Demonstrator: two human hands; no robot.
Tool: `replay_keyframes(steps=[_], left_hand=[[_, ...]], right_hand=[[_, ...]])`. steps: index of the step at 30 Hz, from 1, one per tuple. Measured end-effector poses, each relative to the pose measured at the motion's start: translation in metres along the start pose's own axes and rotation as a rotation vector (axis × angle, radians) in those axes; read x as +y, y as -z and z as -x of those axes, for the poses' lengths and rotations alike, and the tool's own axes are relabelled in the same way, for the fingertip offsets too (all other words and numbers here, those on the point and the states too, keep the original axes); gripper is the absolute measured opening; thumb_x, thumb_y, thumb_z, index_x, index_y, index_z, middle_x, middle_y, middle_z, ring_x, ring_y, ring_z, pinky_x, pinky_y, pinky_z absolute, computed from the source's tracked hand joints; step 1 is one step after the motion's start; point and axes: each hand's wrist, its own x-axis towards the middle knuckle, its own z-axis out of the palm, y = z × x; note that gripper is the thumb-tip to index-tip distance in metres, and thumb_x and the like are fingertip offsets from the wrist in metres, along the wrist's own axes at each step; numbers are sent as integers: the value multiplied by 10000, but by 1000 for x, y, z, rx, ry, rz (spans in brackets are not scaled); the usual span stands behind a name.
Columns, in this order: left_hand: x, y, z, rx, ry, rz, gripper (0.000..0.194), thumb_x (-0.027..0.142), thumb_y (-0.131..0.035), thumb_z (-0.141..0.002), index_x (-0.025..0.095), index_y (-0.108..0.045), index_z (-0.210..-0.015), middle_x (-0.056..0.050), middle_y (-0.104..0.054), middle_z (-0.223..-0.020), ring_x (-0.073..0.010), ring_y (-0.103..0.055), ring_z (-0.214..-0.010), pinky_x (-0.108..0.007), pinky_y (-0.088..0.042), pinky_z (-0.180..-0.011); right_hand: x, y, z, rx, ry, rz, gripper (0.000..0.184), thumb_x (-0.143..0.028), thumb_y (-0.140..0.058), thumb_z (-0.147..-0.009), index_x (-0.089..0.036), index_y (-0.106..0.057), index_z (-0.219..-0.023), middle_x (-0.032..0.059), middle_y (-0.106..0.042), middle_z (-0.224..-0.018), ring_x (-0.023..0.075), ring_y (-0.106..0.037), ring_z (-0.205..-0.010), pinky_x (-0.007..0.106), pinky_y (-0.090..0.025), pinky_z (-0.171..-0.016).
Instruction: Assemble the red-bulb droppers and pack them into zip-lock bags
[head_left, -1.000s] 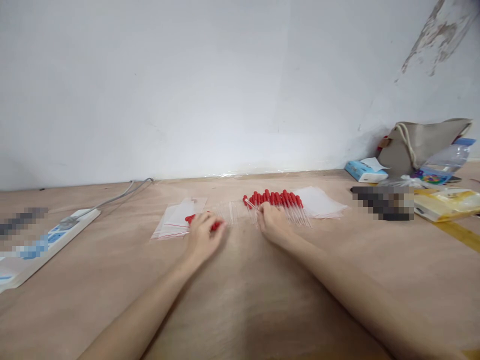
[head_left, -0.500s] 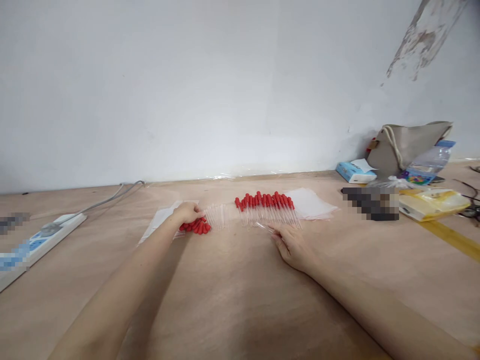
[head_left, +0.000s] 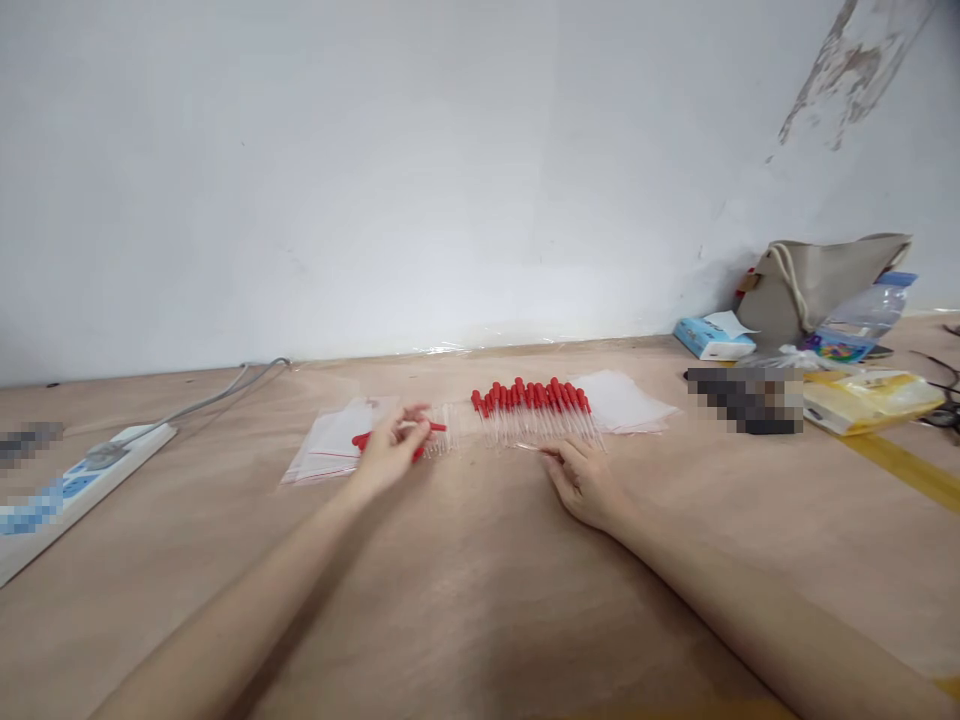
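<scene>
Over the table, left fingers tight on a red bulb, right fingers on a clear tube.

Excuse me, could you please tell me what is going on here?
A person is handling small tubes and red caps at a table. The left hand holds a red cap above loose caps; the right hand holds a clear tube, apart from that cap. Bare tubes lie between the hands, capped tubes lie in a row beyond the right hand.
</scene>
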Motion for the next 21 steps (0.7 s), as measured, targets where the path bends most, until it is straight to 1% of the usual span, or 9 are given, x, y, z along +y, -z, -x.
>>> replay_keyframes(steps=[1,2,4,7,9,12,16,21], left_hand=[[-1,-11,11,-81,16,4,348,404,-547,-741,151,-555,-979,-53,-645,-819,-156,-618,-721,-291,-475,-671],[-4,-22,21,-128,14,0,300,386,-547,-746,145,-589,-920,-63,-645,-848,-157,-617,-743,-302,-472,-712],[-12,-38,35,-130,-15,-28,243,354,-589,-726,146,-612,-850,-61,-640,-847,-158,-609,-753,-303,-470,-723],[-24,-51,44,-134,-63,-21,211,327,-637,-696,146,-590,-796,-48,-617,-809,-146,-592,-704,-285,-476,-660],[-29,-52,45,-138,-97,-26,217,319,-621,-719,148,-591,-850,-50,-588,-841,-137,-578,-703,-280,-477,-651],[-27,-51,46,-152,-159,-91,242,306,-568,-771,166,-611,-964,-54,-540,-881,-145,-554,-767,-298,-468,-699],[-21,-49,48,-201,-229,-193,206,299,-521,-810,190,-649,-929,-45,-530,-837,-164,-526,-825,-319,-436,-758],[-19,-50,48,-213,-263,-180,202,290,-505,-822,171,-639,-913,-52,-559,-859,-162,-536,-831,-306,-427,-770]], right_hand=[[-3,-1,-1,3,-10,10,191,-220,-384,-858,-185,-558,-930,48,-607,-828,146,-541,-734,297,-360,-707],[-7,-2,-2,3,-16,19,182,-225,-395,-856,-189,-562,-919,36,-609,-802,137,-538,-706,298,-343,-712],[-13,-5,-2,-13,-5,31,169,-231,-414,-852,-198,-570,-911,15,-616,-772,124,-534,-678,303,-309,-731],[-20,-8,0,-40,48,39,161,-233,-426,-853,-197,-578,-887,5,-627,-750,111,-527,-650,308,-274,-751],[-22,-10,2,-51,80,45,159,-233,-428,-853,-186,-579,-866,6,-628,-733,103,-517,-622,306,-265,-745],[-22,-12,3,-61,115,44,151,-227,-430,-851,-180,-574,-855,4,-627,-730,97,-511,-610,303,-259,-741],[-21,-12,3,-48,132,42,149,-228,-431,-849,-180,-571,-852,7,-629,-734,99,-514,-611,303,-258,-738],[-22,-12,3,-85,178,7,152,-217,-429,-848,-176,-574,-870,25,-627,-752,112,-516,-650,300,-271,-726]])
